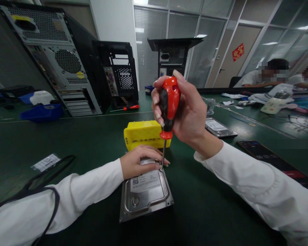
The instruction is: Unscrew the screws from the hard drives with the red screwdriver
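Hard drive (146, 186): label side up, flat on the green table (92, 143) in front of the person, probably placed there so both hands can reach it
Right hand (191, 109): wrapped round the red-and-black handle of a screwdriver (171, 99), thumb up by its butt end, likely for pressing and turning together
Screwdriver shaft: near upright at the drive's far right edge, seemingly to bear straight down; the tip's contact is too small to tell
Left hand (141, 160): laid across the drive's far end, apparently steadying it; whether its fingertips pinch anything cannot be told
Yellow bin (143, 131): just beyond that hand, within easy reach
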`<state>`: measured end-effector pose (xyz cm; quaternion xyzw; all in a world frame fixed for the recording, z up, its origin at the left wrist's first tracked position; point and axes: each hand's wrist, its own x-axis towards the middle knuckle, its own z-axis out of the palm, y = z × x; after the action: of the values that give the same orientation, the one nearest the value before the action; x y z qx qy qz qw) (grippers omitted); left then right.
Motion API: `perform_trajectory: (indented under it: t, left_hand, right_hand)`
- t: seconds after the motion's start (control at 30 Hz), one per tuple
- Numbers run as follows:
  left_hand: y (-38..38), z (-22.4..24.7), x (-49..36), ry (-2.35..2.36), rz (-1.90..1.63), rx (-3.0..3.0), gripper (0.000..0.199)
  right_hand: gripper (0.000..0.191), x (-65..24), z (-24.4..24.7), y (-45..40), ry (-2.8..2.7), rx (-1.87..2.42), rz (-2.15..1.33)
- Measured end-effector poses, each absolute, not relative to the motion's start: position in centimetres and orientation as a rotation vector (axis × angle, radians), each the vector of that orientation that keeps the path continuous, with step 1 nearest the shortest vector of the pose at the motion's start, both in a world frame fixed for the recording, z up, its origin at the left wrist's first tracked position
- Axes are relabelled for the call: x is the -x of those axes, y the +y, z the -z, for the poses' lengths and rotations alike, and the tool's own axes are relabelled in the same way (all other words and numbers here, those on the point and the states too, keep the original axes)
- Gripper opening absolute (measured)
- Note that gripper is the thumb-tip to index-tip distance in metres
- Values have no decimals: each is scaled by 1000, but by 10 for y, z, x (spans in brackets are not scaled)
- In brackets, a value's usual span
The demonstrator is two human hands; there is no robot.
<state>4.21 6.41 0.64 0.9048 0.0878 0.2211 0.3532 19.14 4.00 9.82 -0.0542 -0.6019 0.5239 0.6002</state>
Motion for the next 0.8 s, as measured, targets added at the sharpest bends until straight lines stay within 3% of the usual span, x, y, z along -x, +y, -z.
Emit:
perform_trajectory:
  t: [0.3, 0.8]
  left_hand:
    - [59, -7, -44, 353, -628, -2342, 15]
    - [56, 4, -46, 511, -611, -1956, 17]
  right_hand:
    - [22, -184, -97, 36, -1397, 146, -1179]
    - [24, -183, -96, 37, -1420, 315, -1093]
